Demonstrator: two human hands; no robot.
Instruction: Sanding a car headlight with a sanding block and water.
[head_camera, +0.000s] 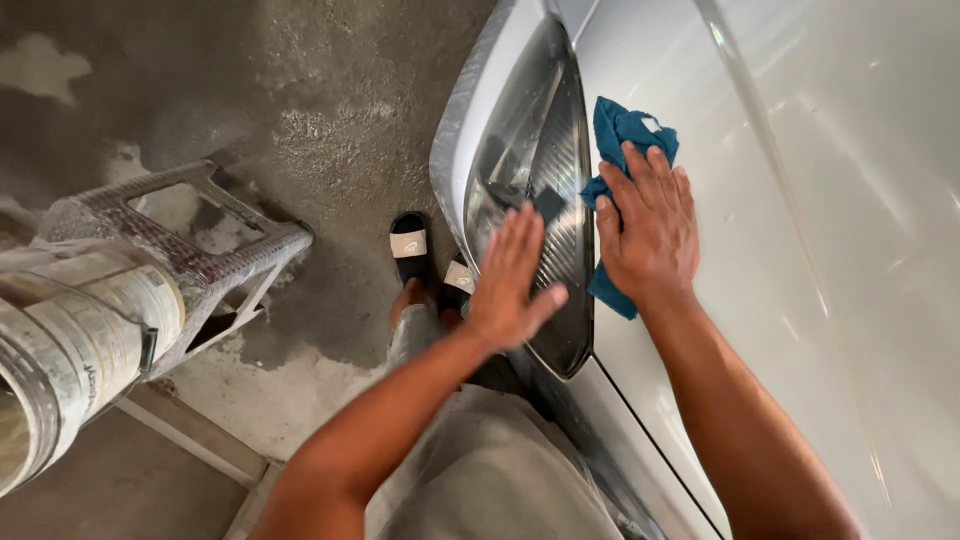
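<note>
— What are we looking down at, starting with the biggest thing?

— We are looking at the silver car body (800, 200), which is filling the right side of the view, its panel shining with pale reflections. To the left the grey concrete floor (300, 100) is showing damp and patchy.

— And next in size?

— We are seeing the dark headlight (540, 190) curving along the car's front corner, between the floor and the panel. At the far left a woven plastic stool (190, 250) is standing on the floor, with a worn, paint-smeared bucket (70, 340) lying tipped against it.

— What are our hands doing?

— We are laying our right hand (650, 225) flat, fingers spread fairly wide, on a blue cloth (625, 135), pressing it onto the silver panel just beside the headlight's right edge. The cloth is bunching out above the fingertips and peeking out below the wrist. We are resting our left hand (510, 275) open and empty on the headlight lens, fingers together, thumb pointing toward the right hand.

— Anything smaller?

— We are wearing black sandals (410, 245) with pale straps, standing on the floor just left of the headlight.
</note>
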